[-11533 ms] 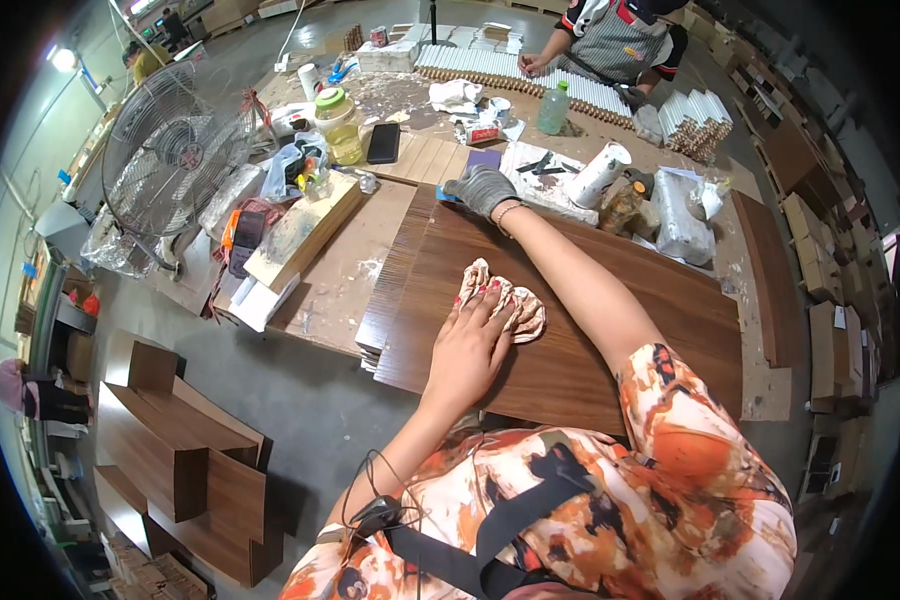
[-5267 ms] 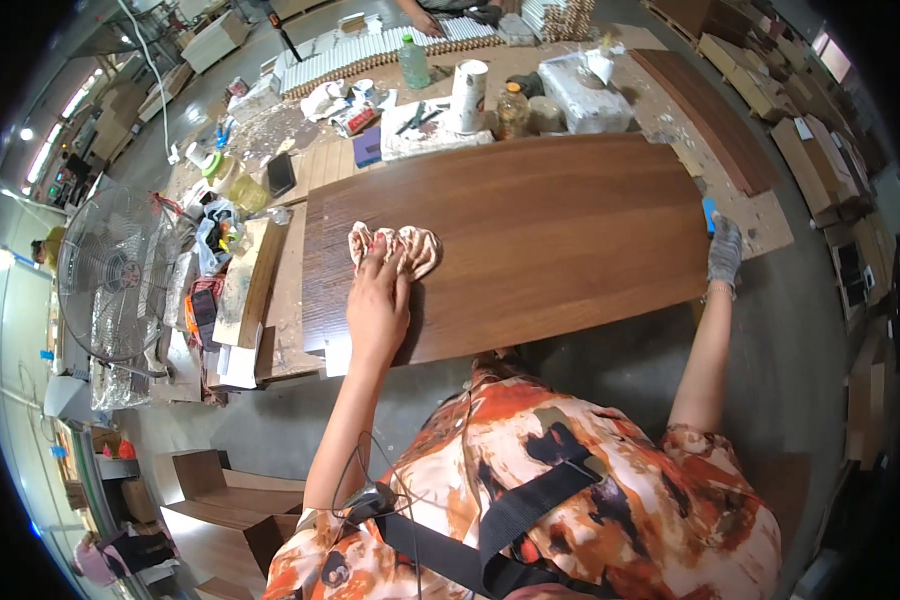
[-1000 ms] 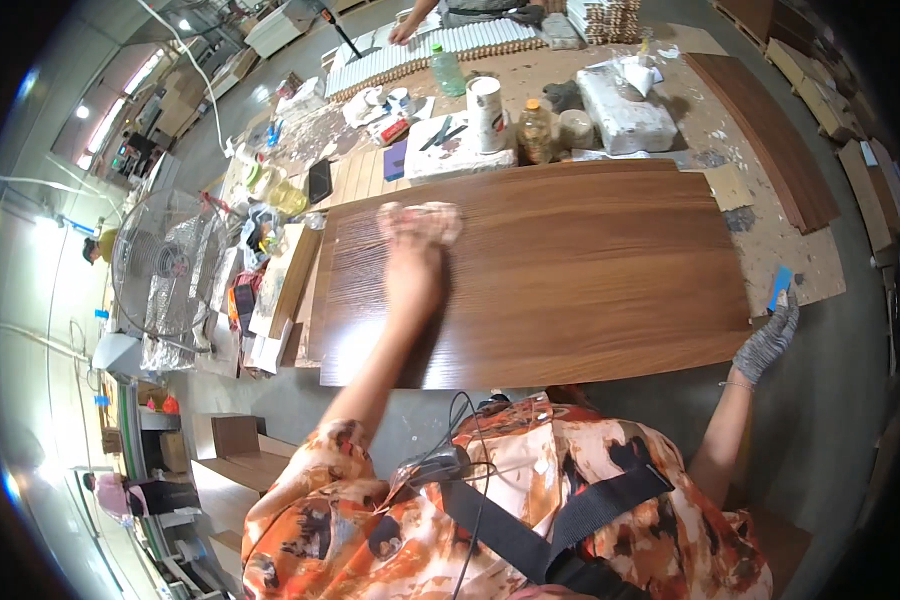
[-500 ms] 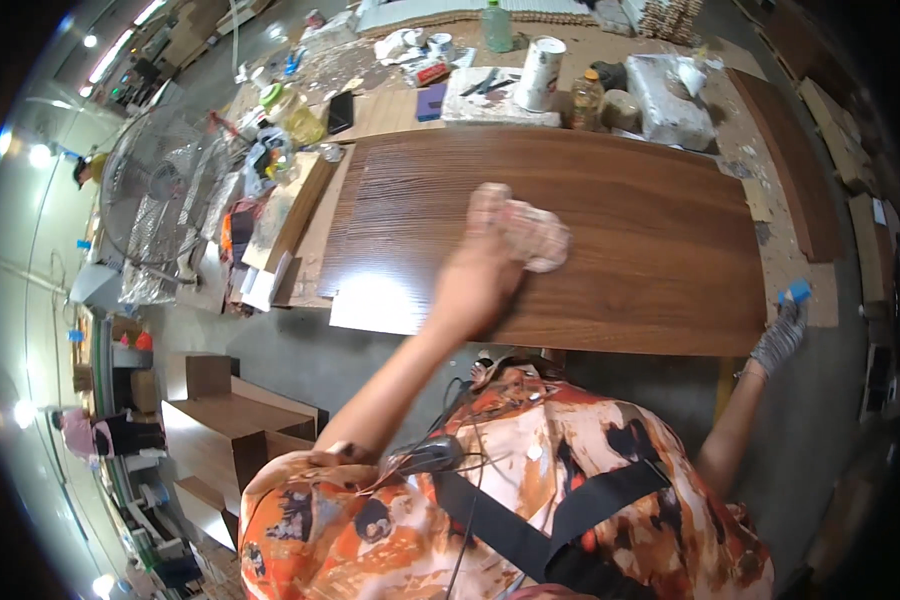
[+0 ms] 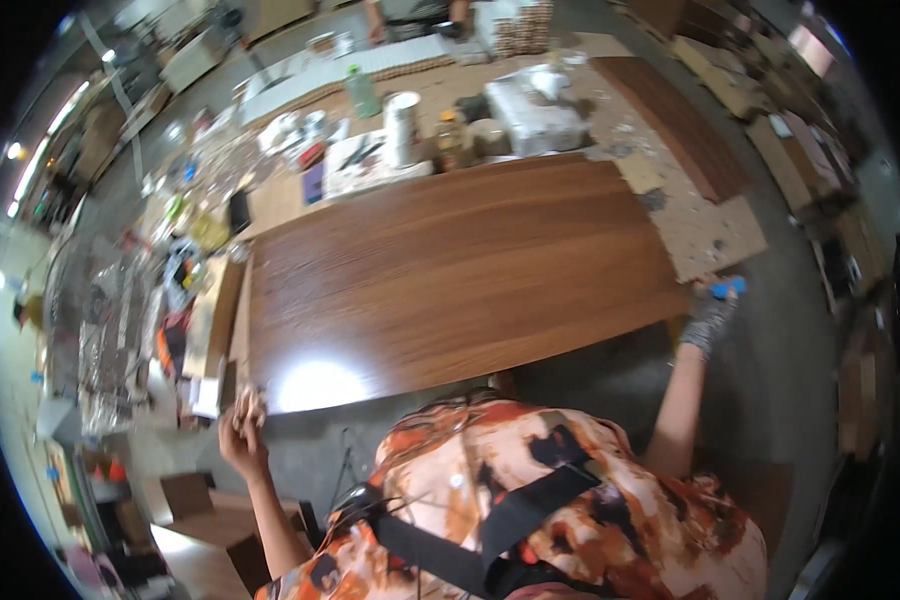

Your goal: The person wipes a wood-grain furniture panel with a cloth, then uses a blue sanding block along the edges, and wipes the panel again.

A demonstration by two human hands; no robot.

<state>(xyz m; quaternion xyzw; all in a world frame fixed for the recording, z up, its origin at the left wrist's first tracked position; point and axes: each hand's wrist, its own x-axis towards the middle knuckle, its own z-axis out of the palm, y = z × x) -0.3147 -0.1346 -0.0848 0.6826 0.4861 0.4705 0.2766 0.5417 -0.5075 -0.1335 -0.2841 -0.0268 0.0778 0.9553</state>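
Wooden panel (image 5: 460,275), bottles (image 5: 362,92) seemingly behind.

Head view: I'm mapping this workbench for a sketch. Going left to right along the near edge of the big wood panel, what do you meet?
Left hand holding a cloth at the panel's near-left corner → bright glare patch → dark wood panel → gloved right hand holding a small blue thing.

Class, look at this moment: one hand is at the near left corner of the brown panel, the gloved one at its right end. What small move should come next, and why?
Probably bring the left hand and its cloth back onto the brown panel. The hand sits just off the near left corner, while the gloved right hand is at the right end.
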